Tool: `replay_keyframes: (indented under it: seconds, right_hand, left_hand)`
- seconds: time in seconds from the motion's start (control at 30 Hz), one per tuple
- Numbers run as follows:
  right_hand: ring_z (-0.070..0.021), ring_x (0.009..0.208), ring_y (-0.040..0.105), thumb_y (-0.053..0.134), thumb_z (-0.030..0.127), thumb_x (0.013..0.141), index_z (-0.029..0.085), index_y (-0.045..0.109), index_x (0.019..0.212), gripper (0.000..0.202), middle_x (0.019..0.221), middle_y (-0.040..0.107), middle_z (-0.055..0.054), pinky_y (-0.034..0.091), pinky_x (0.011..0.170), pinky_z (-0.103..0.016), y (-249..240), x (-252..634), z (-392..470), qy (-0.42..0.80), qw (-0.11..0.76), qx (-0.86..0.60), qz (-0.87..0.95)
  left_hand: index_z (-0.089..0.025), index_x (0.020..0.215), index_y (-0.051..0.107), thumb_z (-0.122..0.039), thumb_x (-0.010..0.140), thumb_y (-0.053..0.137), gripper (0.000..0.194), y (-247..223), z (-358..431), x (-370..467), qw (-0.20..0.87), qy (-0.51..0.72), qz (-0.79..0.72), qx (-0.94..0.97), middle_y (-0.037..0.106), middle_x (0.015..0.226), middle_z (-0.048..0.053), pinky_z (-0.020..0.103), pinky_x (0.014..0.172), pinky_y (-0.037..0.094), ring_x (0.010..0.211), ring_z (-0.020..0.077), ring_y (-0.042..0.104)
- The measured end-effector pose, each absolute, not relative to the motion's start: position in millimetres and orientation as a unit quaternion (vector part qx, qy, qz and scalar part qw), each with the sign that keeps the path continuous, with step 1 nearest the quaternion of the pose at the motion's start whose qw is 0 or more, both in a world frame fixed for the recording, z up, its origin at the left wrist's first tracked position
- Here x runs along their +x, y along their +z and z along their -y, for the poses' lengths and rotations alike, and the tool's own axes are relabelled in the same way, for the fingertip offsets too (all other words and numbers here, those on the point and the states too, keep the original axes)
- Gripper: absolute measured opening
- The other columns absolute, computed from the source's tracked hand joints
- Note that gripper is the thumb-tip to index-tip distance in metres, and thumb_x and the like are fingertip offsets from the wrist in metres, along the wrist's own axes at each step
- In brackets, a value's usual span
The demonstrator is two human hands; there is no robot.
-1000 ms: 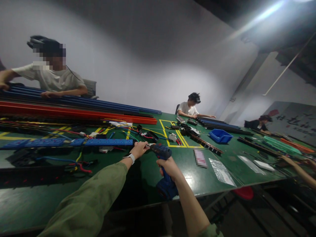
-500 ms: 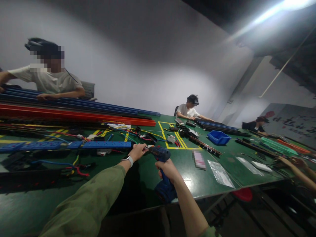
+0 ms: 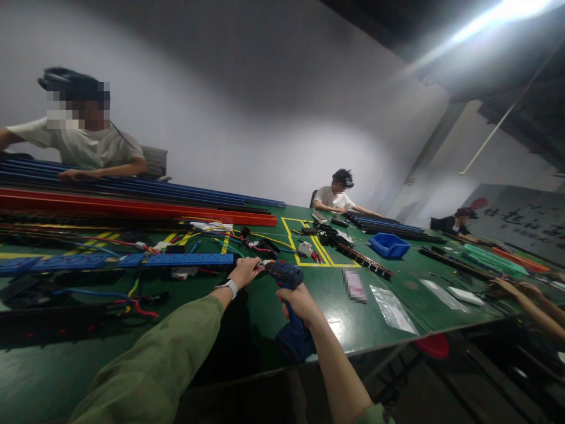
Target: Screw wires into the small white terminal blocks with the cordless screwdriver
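My right hand (image 3: 301,303) is wrapped round the grip of a blue cordless drill (image 3: 286,274), its nose pointing left. The drill's bit meets the fingertips of my left hand (image 3: 245,272), which are pinched together. What lies between those fingers is too small and too covered to make out. Right behind the left hand is the end of a long blue power strip (image 3: 189,259) with several sockets, lying along the green table (image 3: 265,318). Loose coloured wires (image 3: 256,242) with small connectors lie beyond my hands.
Orange channels (image 3: 176,213) and blue rails (image 3: 198,194) lie at the back left, with a co-worker (image 3: 97,147) behind them. To the right are a blue bin (image 3: 389,246), a plastic bag (image 3: 392,309) and a copper-coloured strip (image 3: 366,260). Other people sit farther off.
The view has shifted very slightly. Both hands and the drill hold nearly the same position, with the bit still at my left fingertips.
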State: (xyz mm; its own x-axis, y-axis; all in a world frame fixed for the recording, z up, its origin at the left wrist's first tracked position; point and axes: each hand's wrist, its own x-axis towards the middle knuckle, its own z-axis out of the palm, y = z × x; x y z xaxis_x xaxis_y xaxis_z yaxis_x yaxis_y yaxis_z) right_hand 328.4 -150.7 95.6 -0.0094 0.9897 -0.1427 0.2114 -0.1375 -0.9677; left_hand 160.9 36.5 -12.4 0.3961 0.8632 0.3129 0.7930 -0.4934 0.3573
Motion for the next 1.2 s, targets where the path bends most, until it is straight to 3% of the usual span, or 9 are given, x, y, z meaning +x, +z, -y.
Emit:
replay_keyframes:
  seconds: [0.43, 1.03, 1.2]
  right_hand:
    - [-0.0105, 0.033, 0.045, 0.057, 0.022, 0.070, 0.019, 0.051, 0.072, 0.007, 0.040, 0.044, 0.008, 0.031, 0.037, -0.021, 96.6, 329.0, 151.2, 0.480, 0.382, -0.592, 0.522]
    - [-0.0094, 0.033, 0.047, 0.058, 0.023, 0.069, 0.019, 0.052, 0.081, 0.014, 0.052, 0.052, 0.007, 0.033, 0.034, -0.021, 94.2, 328.8, 149.9, 0.478, 0.405, -0.572, 0.529]
    - [-0.0103, 0.034, 0.047, 0.057, 0.022, 0.069, 0.019, 0.050, 0.074, 0.009, 0.043, 0.045, 0.008, 0.031, 0.035, -0.020, 94.4, 328.4, 150.8, 0.475, 0.392, -0.590, 0.523]
  left_hand:
    - [-0.026, 0.103, 0.062, -0.044, 0.093, 0.048, 0.025, -17.4, -38.7, 160.2, 0.054, 0.239, -0.494, 0.834, 0.070, 0.097, 0.006, 0.035, 0.086, 0.032, 0.101, 0.0245, 0.061]
    - [-0.025, 0.104, 0.063, -0.044, 0.093, 0.046, 0.028, -13.5, -35.0, 159.8, 0.063, 0.245, -0.491, 0.834, 0.070, 0.099, 0.006, 0.036, 0.087, 0.032, 0.101, 0.0244, 0.060]
    - [-0.025, 0.103, 0.063, -0.042, 0.092, 0.048, 0.025, -14.3, -36.7, 159.6, 0.059, 0.232, -0.492, 0.837, 0.070, 0.100, 0.007, 0.036, 0.087, 0.032, 0.102, 0.0244, 0.060]
